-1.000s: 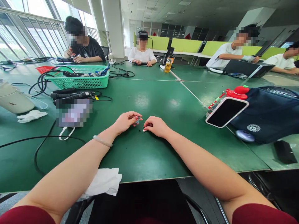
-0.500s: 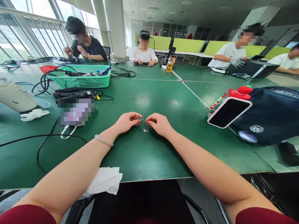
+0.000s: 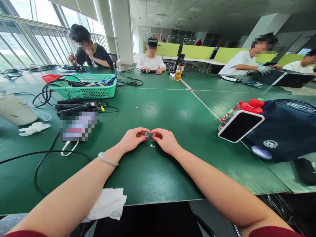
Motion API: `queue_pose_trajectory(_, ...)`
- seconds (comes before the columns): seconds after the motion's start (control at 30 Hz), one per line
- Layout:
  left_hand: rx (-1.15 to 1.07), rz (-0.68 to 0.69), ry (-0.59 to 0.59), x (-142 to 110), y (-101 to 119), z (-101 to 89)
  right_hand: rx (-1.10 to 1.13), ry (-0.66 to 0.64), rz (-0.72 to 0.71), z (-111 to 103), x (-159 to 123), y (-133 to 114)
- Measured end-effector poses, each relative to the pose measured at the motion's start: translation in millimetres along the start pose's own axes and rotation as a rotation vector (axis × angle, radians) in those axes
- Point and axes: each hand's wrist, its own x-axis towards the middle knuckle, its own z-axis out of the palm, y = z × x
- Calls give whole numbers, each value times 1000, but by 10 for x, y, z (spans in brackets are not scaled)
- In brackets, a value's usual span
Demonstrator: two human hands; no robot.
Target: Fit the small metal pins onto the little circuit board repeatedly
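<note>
Green, glossy counter below; pinching tiny squarish part in left hand, curling right hand, grip unclear, near whitish bits.

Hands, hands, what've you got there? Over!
Left hand pinching small part. Right hand close beside it, touch unclear. White bits on table, near both hands.

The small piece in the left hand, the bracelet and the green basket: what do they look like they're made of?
Small piece in the left hand: dark bluish with pale flecks, perhaps a circuit board; too small to be sure.
Bracelet: pale, smooth band, maybe stone, glass or plastic.
Green basket: most likely moulded plastic, even in colour, with regular holes through its wall.
</note>
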Motion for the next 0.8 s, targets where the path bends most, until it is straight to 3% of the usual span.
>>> queue_pose_trajectory(0.27, 185, 12, 229, 36, 40, 54, 199, 81, 16, -3, 14, 39)
queue_pose_trajectory(0.53, 24, 3, 161, 7, 34, 61, 307, 136, 77, 34, 9, -9)
queue_pose_trajectory(0.8, 155, 16, 104, -19, 103, 114, 279, 171, 48, 41, -23, -47)
